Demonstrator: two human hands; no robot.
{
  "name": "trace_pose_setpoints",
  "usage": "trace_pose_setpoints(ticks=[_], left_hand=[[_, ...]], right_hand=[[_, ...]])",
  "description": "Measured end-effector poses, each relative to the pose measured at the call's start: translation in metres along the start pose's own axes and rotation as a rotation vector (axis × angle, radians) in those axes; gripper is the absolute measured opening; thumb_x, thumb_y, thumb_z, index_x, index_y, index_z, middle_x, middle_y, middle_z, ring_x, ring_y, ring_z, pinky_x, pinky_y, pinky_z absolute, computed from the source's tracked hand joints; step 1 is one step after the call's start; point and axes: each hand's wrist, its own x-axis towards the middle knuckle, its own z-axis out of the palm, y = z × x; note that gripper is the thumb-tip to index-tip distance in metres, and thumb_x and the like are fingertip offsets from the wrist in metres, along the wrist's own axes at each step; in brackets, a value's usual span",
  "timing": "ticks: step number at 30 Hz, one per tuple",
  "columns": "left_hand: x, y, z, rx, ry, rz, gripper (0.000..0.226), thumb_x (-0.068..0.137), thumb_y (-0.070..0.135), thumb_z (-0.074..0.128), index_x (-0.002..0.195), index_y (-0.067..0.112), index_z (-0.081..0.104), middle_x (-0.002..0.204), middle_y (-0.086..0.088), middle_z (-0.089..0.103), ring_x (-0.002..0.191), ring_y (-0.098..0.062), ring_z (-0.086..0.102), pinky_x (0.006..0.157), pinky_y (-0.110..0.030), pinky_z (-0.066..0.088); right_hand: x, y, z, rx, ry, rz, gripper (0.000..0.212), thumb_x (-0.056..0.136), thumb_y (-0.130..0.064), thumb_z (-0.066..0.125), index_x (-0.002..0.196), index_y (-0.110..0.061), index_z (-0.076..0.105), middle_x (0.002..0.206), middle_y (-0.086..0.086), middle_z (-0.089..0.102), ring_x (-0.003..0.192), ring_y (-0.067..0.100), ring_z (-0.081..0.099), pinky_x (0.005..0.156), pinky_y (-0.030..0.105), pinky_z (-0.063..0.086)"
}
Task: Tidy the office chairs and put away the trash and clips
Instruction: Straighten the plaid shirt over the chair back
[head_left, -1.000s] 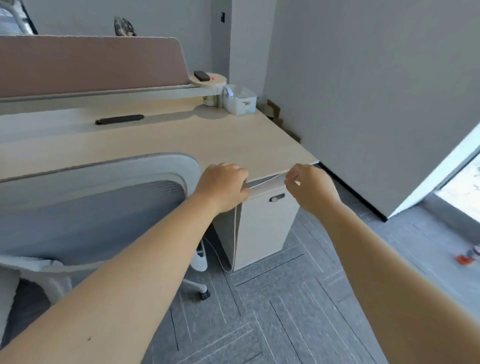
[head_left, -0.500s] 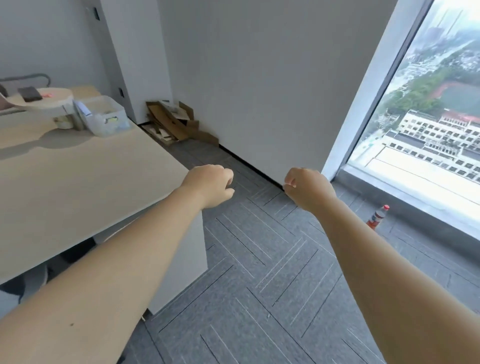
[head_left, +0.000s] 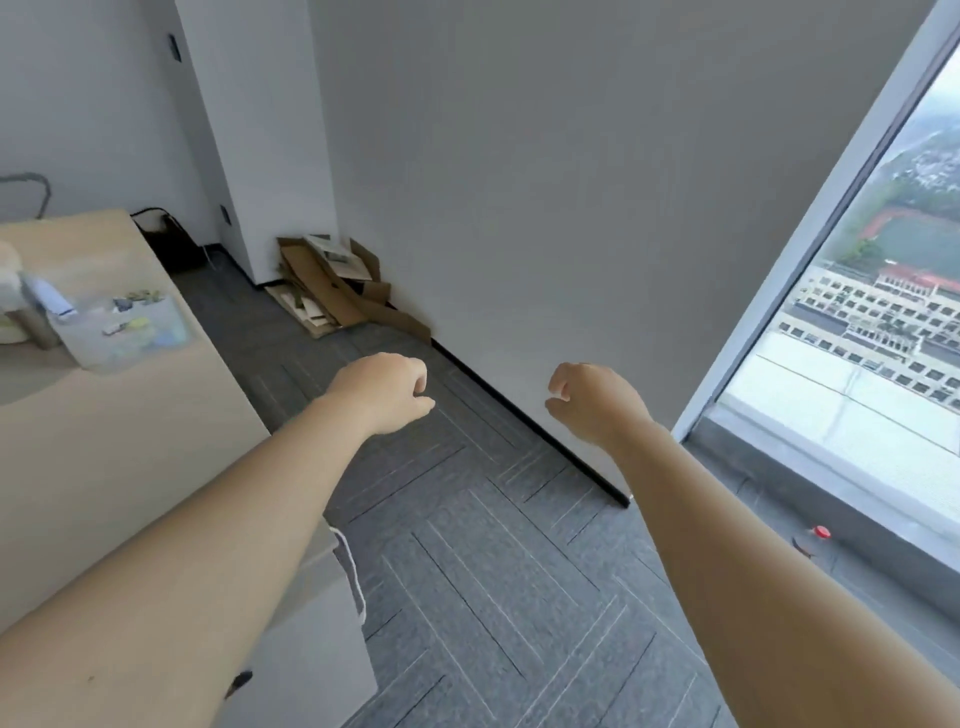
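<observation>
My left hand (head_left: 388, 391) and my right hand (head_left: 592, 402) hang in the air over the grey carpet, both curled into loose fists with nothing in them. A pile of flattened cardboard (head_left: 332, 288) lies on the floor at the foot of the wall corner, beyond both hands. A bottle with a red cap (head_left: 815, 538) lies on the floor by the window ledge, to the right of my right forearm. A clear plastic box (head_left: 122, 327) with small items stands on the desk at the left. No chair is in view.
The light wooden desk (head_left: 104, 441) fills the left side, with a white drawer cabinet (head_left: 306, 654) and a hanging cord under its corner. A grey wall (head_left: 571, 208) stands ahead. A floor-to-ceiling window (head_left: 883, 322) is at the right.
The view has swung right, away from the chair and desk edge, toward the wall and window. Both hands left the cabinet area and now hang apart in the air.
</observation>
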Motion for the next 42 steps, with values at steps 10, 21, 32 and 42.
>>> trace_pose_setpoints(ticks=[10,21,32,42], left_hand=[[0.176,-0.072,-0.025,-0.048,-0.050,-0.198,0.031,0.091,0.033,0.051,0.114,0.012,0.056,0.118,-0.008,0.060,0.106,-0.026,0.056,0.089,-0.040,0.049],[0.391,-0.105,-0.042,-0.160,0.061,-0.508,0.032,0.092,0.032,0.051,0.114,0.010,0.056,0.119,-0.010,0.062,0.107,-0.028,0.057,0.091,-0.040,0.047],[0.535,-0.215,-0.075,-0.216,0.123,-0.689,0.034,0.092,0.030,0.051,0.117,0.008,0.056,0.125,-0.010,0.059,0.115,-0.027,0.053,0.095,-0.037,0.043],[0.692,-0.397,-0.169,-0.133,0.158,-0.773,0.039,0.094,0.030,0.048,0.125,0.007,0.051,0.128,-0.012,0.057,0.117,-0.028,0.052,0.097,-0.037,0.043]], right_hand=[[0.223,-0.032,-0.007,0.012,-0.110,-0.142,0.031,0.093,-0.015,0.045,0.120,-0.001,0.054,0.123,0.016,0.059,0.112,0.033,0.056,0.096,0.044,0.050],[0.510,-0.045,-0.009,0.042,-0.220,-0.434,0.033,0.093,-0.020,0.048,0.125,-0.011,0.051,0.129,0.011,0.054,0.116,0.029,0.051,0.096,0.036,0.045],[0.705,-0.149,0.004,0.048,-0.313,-0.702,0.030,0.094,-0.015,0.047,0.117,0.002,0.057,0.119,0.020,0.061,0.110,0.033,0.056,0.096,0.042,0.048],[0.915,-0.320,0.010,0.134,-0.326,-0.788,0.031,0.093,-0.016,0.049,0.122,-0.005,0.054,0.122,0.016,0.060,0.111,0.029,0.057,0.099,0.043,0.047]])
